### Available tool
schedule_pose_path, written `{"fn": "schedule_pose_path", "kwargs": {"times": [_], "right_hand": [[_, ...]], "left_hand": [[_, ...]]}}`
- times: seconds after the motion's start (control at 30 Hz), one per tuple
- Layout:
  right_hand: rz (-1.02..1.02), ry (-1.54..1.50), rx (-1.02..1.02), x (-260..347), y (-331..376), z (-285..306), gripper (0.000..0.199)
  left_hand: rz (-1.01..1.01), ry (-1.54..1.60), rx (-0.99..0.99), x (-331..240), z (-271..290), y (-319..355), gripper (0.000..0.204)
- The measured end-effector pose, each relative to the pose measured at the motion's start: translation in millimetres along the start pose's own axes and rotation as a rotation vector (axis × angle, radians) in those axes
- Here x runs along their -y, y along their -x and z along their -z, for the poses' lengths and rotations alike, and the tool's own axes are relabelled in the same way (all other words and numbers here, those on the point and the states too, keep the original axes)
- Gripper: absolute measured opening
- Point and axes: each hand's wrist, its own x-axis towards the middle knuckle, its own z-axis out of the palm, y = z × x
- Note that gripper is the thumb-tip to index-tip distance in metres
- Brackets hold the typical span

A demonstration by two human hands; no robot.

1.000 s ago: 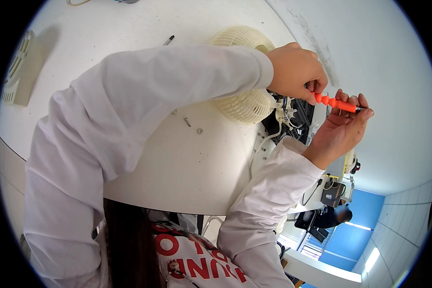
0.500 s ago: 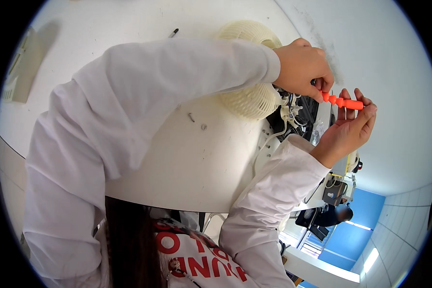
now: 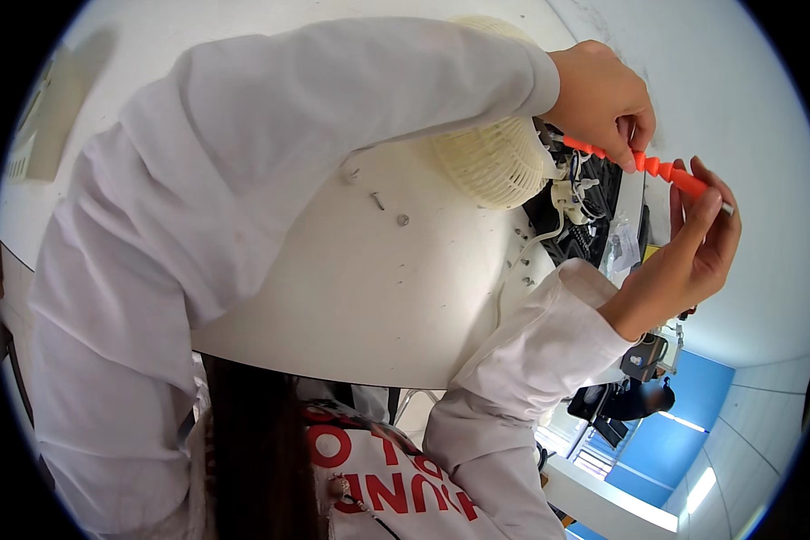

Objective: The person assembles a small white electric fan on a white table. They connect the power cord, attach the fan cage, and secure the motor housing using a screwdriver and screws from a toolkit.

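Desk (image 3: 333, 310), frame centre: screws (image 3: 377, 202) left unfitted; upper right, an orange rod (image 3: 652, 166) is held by pinched left fingers (image 3: 642, 130) and half-curled right fingers (image 3: 698, 221).

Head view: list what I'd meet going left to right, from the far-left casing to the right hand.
Cream casing → screw → small round metal piece → cream slatted cage → left hand → right hand.

Lg red caps lettering (image 3: 405, 495) across front of wearer's wht shirt (image 3: 360, 522), partly behind dk hair (image 3: 261, 450)
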Motion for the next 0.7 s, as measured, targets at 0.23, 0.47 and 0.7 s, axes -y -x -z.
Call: {"fn": "schedule_pose_path", "kwargs": {"times": [0.23,0.47,0.7], "right_hand": [[-0.079,-0.085,0.009,-4,-20,-10,0.03],[-0.104,-0.062,0.052,-11,-31,-5,0.031],[-0.136,-0.121,0.01,-15,-23,-11,0.031]], "left_hand": [[-0.014,-0.059,0.005,3,6,-1,0.026],[-0.023,-0.036,-0.029,8,1,0,0.028],[-0.05,-0.068,-0.054,11,-4,-4,0.033]]}}
